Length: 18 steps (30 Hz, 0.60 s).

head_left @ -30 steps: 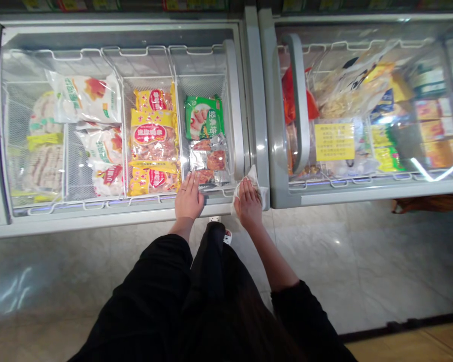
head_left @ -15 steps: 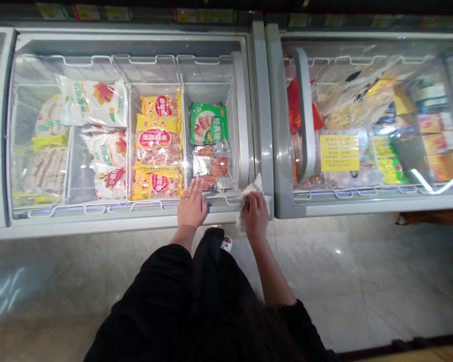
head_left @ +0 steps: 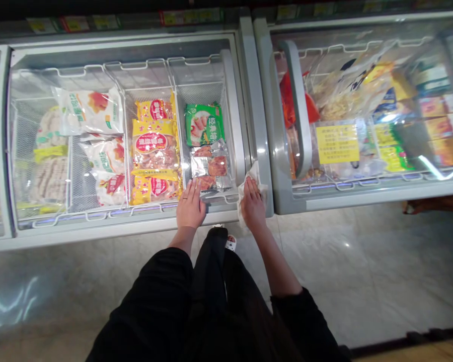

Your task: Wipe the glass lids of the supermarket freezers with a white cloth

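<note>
White cloth (head_left: pixel 244 192) lies crumpled on the front right corner of the open freezer (head_left: pixel 98 232), against the grey frame (head_left: pixel 253 115) that parts it from the closed freezer (head_left: pixel 362 198) alongside. Your right hand (head_left: pixel 252 203) rests on top of it with fingers stretched out nearly flat, palm down, pressing on it, not closed around it; cloth edges show past your fingertips and thumb side. Your left hand (head_left: pixel 191 203) lies flat and spread on the front rim just beside it and holds nothing. Its fingertips reach the wire basket edge by a silver packet (head_left: pixel 211 165). Behind that sits a green packet (head_left: pixel 204 124), with yellow packets (head_left: pixel 154 146) one compartment to the left.
</note>
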Motion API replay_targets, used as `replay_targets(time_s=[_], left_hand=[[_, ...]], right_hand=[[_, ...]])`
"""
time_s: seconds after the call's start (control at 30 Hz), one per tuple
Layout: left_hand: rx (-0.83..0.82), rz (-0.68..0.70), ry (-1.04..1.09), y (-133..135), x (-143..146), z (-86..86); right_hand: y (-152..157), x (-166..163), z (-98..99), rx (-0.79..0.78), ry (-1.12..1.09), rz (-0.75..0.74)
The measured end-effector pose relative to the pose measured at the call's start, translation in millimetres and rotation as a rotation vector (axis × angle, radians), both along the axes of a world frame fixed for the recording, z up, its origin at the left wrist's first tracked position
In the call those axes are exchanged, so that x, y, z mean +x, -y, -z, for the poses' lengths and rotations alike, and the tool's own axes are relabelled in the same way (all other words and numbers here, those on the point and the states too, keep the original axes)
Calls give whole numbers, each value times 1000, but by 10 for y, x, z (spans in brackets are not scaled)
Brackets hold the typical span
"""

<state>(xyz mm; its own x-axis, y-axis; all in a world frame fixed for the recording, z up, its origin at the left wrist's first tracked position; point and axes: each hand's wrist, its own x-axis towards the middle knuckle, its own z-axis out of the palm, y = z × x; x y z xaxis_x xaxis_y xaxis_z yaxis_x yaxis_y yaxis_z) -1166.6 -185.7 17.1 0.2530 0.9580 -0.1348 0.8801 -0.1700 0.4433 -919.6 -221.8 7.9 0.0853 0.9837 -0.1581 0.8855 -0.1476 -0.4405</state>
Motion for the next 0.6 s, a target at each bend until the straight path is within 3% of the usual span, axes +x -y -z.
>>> replay_targets(time_s=[0.13,0.27,0.5,0.6], left_hand=[[12,-4,21,14,-26,83],[33,-14,26,22,-24,100],[-16,-32,-33,-4,9,-37],[-31,-37,-21,-12,21,-73]], right_hand=[[140,67,-82,-46,10,-80],[163,109,-104,-62,21,-68],[-444,311,112,67,-101,-85],[-567,330,175,80,-111,-90]])
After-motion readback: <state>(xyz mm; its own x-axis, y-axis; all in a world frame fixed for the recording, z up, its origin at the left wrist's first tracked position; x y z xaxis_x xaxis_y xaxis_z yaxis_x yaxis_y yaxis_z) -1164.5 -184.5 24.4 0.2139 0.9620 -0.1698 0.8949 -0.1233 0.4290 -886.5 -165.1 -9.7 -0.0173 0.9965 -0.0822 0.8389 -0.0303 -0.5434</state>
